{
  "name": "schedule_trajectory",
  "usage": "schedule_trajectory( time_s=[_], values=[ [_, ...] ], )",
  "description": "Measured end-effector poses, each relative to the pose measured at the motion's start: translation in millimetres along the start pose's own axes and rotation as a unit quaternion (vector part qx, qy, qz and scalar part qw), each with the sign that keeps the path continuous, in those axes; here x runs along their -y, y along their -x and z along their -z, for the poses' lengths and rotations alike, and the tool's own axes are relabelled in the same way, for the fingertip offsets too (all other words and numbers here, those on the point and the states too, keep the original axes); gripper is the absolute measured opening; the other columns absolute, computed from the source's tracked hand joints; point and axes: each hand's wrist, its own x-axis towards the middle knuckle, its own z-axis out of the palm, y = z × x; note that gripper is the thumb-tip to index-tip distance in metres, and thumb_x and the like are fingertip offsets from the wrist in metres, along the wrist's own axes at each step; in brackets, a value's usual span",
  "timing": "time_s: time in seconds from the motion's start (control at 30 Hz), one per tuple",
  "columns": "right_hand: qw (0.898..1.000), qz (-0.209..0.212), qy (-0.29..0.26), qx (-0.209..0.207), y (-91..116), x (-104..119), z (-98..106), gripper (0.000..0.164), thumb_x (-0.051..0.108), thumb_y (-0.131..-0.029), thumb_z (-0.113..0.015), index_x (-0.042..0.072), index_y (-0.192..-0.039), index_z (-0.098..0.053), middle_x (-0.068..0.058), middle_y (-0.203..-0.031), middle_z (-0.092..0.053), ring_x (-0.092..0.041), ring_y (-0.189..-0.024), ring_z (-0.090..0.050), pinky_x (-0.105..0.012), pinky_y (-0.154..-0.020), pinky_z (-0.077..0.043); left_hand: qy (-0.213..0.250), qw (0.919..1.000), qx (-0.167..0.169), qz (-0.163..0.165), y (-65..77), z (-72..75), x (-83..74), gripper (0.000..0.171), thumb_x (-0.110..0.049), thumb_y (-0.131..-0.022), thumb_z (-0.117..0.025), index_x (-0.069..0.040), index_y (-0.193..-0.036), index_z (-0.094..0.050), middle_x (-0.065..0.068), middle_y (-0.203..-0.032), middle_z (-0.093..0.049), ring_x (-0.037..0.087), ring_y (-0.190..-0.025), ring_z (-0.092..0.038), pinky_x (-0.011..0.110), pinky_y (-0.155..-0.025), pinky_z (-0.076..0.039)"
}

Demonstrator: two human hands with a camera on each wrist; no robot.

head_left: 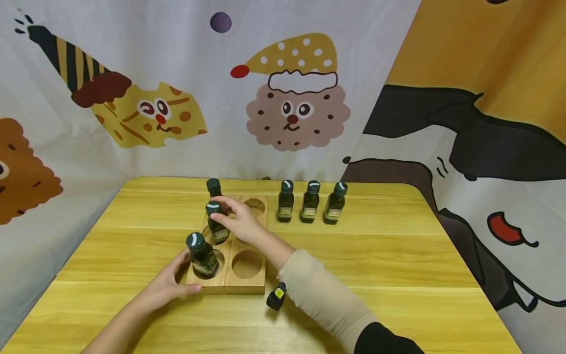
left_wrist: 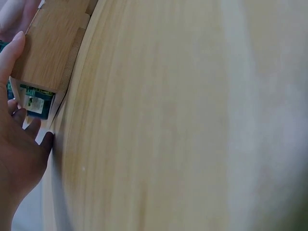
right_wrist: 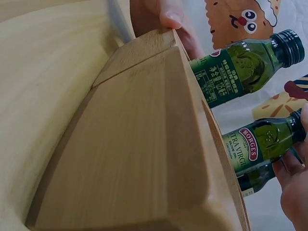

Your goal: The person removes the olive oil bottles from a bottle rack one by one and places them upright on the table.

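Pale cloth printed with cartoon figures [head_left: 172,29] hangs behind a yellow wooden table [head_left: 398,275]; at the left, the left hand [head_left: 169,279] grips the near left corner of a wooden rack [head_left: 245,290], thumb against the front face, fingers along the side; just beside those fingers, the near bottle [head_left: 204,259] stands in the left column's front hole; behind it, the middle bottle [head_left: 219,231] has its base at the middle hole, though whether it is fully seated I cannot tell; the rear bottle [head_left: 214,187] shows beyond, its base hidden; the right hand [head_left: 240,221] pinches the middle bottle near its cap; this looks like the seating step for that column; to its right, the right column's near and far holes are bare, the middle one hidden; farther right, three bottles [head_left: 310,202] stand on the table; the next move would seem to call for settling the middle bottle, then releasing it.
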Motion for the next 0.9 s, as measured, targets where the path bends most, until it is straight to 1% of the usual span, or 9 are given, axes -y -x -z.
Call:
schedule_trajectory(
  time_s=[0.1, 0.27, 0.33, 0.43, 0.53, 0.63, 0.7, 0.83, 0.9],
  values=[
    [1.0, 0.01, 0.004, -0.005, -0.8, 0.3, -1.7, 0.042, 0.025, -0.094, -0.062, 0.011, -0.133, -0.054, 0.003, -0.108, -0.063, -0.008, -0.098, -0.057, -0.028, -0.078, -0.052, -0.002, 1.0, -0.001, 0.002, 0.0, 0.5, -1.3, 0.101, -0.019, -0.073, -0.083, 0.006, -0.148, -0.021, 0.035, -0.143, -0.032, 0.053, -0.132, -0.023, 0.07, -0.102, -0.014],
    [1.0, 0.006, 0.012, -0.018, 0.1, 1.2, -3.0, 0.038, 0.023, -0.094, -0.061, 0.013, -0.13, -0.056, 0.005, -0.104, -0.062, -0.007, -0.097, -0.057, -0.03, -0.079, -0.051, 0.003, 1.0, 0.001, 0.002, 0.8, 1.4, -4.4, 0.101, -0.018, -0.073, -0.083, 0.007, -0.148, -0.02, 0.035, -0.143, -0.031, 0.053, -0.133, -0.022, 0.069, -0.103, -0.013],
    [1.0, 0.004, 0.013, -0.027, 0.5, 2.1, -3.0, 0.037, 0.023, -0.094, -0.062, 0.014, -0.129, -0.057, 0.006, -0.103, -0.062, -0.007, -0.097, -0.057, -0.03, -0.079, -0.051, 0.003, 1.0, 0.001, 0.002, 0.9, 1.7, -5.5, 0.101, -0.017, -0.073, -0.083, 0.007, -0.148, -0.02, 0.035, -0.143, -0.031, 0.053, -0.133, -0.022, 0.069, -0.103, -0.013],
    [0.999, 0.018, 0.015, -0.047, 0.4, 6.0, -1.7, 0.036, 0.02, -0.093, -0.063, 0.012, -0.128, -0.058, 0.004, -0.1, -0.063, -0.01, -0.094, -0.059, -0.027, -0.077, -0.051, -0.003, 1.0, -0.004, 0.001, 0.4, 2.2, -6.1, 0.101, -0.018, -0.072, -0.084, 0.007, -0.148, -0.021, 0.035, -0.142, -0.033, 0.053, -0.132, -0.023, 0.069, -0.103, -0.014],
    [0.996, 0.042, 0.029, -0.067, 0.1, 12.8, 1.6, 0.036, 0.019, -0.092, -0.065, 0.011, -0.127, -0.059, 0.003, -0.098, -0.063, -0.009, -0.09, -0.059, -0.025, -0.077, -0.05, -0.008, 0.9999, -0.007, -0.003, -0.2, 2.3, -5.5, 0.102, -0.018, -0.072, -0.084, 0.008, -0.147, -0.021, 0.036, -0.141, -0.034, 0.053, -0.131, -0.025, 0.069, -0.102, -0.015],
    [0.995, 0.058, 0.037, -0.077, 0.1, 21.5, 6.0, 0.037, 0.019, -0.092, -0.066, 0.012, -0.127, -0.059, 0.003, -0.096, -0.063, -0.009, -0.089, -0.058, -0.026, -0.077, -0.051, -0.008, 0.9999, -0.007, 0.0, -0.1, 2.0, -4.1, 0.102, -0.02, -0.072, -0.084, 0.007, -0.147, -0.022, 0.035, -0.142, -0.034, 0.053, -0.132, -0.025, 0.069, -0.103, -0.015],
    [0.995, 0.057, 0.034, -0.08, 0.7, 28.0, 9.4, 0.037, 0.02, -0.091, -0.066, 0.014, -0.127, -0.059, 0.003, -0.097, -0.063, -0.01, -0.09, -0.058, -0.027, -0.075, -0.051, -0.007, 1.0, -0.006, 0.001, 0.0, 1.8, -3.5, 0.102, -0.02, -0.072, -0.084, 0.007, -0.147, -0.021, 0.035, -0.142, -0.034, 0.053, -0.132, -0.025, 0.068, -0.103, -0.015],
    [0.994, 0.052, 0.03, -0.087, 2.8, 41.8, 17.0, 0.037, 0.02, -0.091, -0.067, 0.015, -0.127, -0.06, 0.002, -0.103, -0.064, -0.01, -0.095, -0.059, -0.023, -0.076, -0.051, -0.01, 0.9999, -0.006, -0.002, 0.0, 2.1, -3.5, 0.102, -0.019, -0.072, -0.084, 0.008, -0.147, -0.021, 0.035, -0.141, -0.034, 0.053, -0.132, -0.025, 0.068, -0.103, -0.015],
    [0.994, 0.058, 0.027, -0.09, 4.4, 48.6, 21.3, 0.037, 0.019, -0.09, -0.067, 0.014, -0.126, -0.06, -0.001, -0.105, -0.065, -0.012, -0.095, -0.06, -0.022, -0.075, -0.051, -0.01, 0.9999, -0.006, -0.004, 0.3, 2.2, -4.1, 0.102, -0.018, -0.071, -0.084, 0.008, -0.147, -0.022, 0.036, -0.141, -0.035, 0.053, -0.131, -0.025, 0.068, -0.103, -0.016]
  ],
)
